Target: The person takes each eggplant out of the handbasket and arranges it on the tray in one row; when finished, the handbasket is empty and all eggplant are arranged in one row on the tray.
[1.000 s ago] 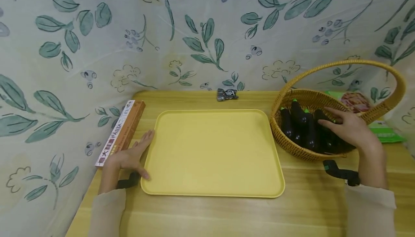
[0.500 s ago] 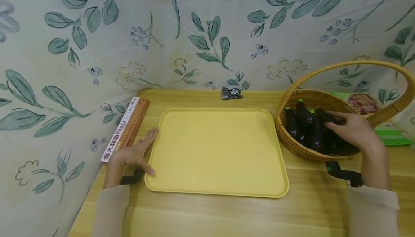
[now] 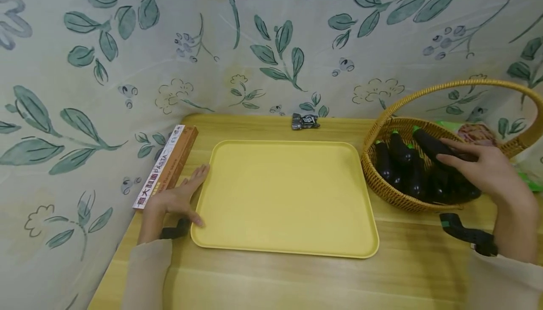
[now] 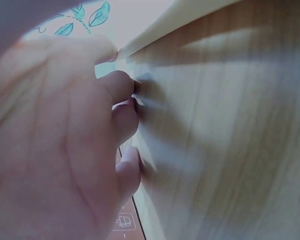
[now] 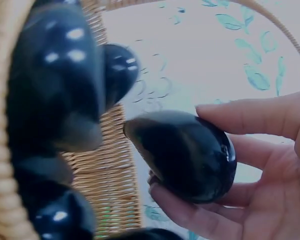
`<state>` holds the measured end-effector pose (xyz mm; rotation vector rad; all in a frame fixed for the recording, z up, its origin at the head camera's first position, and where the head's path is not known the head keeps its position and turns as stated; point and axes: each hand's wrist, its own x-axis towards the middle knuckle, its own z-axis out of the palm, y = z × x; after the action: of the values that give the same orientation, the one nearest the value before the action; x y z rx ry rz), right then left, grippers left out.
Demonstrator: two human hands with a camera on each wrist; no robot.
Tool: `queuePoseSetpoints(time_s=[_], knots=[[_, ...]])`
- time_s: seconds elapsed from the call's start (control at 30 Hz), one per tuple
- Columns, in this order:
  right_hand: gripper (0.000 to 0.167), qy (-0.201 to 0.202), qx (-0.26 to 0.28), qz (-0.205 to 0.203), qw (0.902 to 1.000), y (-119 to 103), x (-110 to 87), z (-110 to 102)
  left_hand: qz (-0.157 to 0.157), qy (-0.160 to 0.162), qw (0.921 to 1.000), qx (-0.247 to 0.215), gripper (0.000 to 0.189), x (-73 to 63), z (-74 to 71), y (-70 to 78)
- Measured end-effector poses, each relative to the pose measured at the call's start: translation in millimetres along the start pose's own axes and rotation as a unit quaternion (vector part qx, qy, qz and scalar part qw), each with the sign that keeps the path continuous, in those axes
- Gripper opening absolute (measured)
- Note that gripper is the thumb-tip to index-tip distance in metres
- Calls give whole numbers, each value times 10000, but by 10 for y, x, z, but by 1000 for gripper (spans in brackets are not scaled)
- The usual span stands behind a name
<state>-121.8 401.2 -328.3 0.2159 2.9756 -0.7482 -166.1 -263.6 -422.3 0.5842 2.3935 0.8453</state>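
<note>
Gripping one eggplant (image 3: 430, 145) in the right hand (image 3: 494, 168), curled fingers and thumb closed about its thick end from opposite sides. Held at a tilt above the other eggplants (image 3: 415, 183) in the basket (image 3: 388, 197), under the arched handle (image 3: 464, 83), with green stem pointing to the back wall. Spread wide beside the left edge of the tray (image 3: 284, 199), in the case of the left hand (image 3: 178, 201), thumb well apart and with nothing grasped. Probably steadying the tray, though impossible to tell how firmly pressed against it.

Judging by the pose, busy at picking this eggplant out of the pile. Likely calling next for a firm hold on the smooth skin, a lift over the woven rim, and a path past the handle without a knock.

Seen only from the head: the whole layout, including the held eggplant's stem, the full tray, and the small black packet (image 3: 304, 121) at the back of the table (image 3: 271, 279). Shown better from the right wrist: the blunt end within the grip, and a visible gap between it and the nearest others. Shown from the left wrist: palm and slightly bent fingers, with a corner of the pasta box (image 3: 171, 161) beyond.
</note>
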Motion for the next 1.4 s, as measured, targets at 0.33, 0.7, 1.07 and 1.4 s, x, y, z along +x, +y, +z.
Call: queuePoseSetpoints(time_s=[0.33,0.7,1.07,1.4], knots=[[69,-517,754,-164,9957,-11,-245,-190,-40,36,10000,-17,157,-5,4,11],[59,-612,986,-848,9896,-78,-429,-198,-44,36,10000,-47,156,-18,3,21],[52,-967,1248,-1209,9800,-750,-240,47,18,42,10000,-56,157,2,13,-1],[56,-1065,2102,-1046,9662,-1637,-127,628,-31,49,10000,-63,155,-5,7,33]])
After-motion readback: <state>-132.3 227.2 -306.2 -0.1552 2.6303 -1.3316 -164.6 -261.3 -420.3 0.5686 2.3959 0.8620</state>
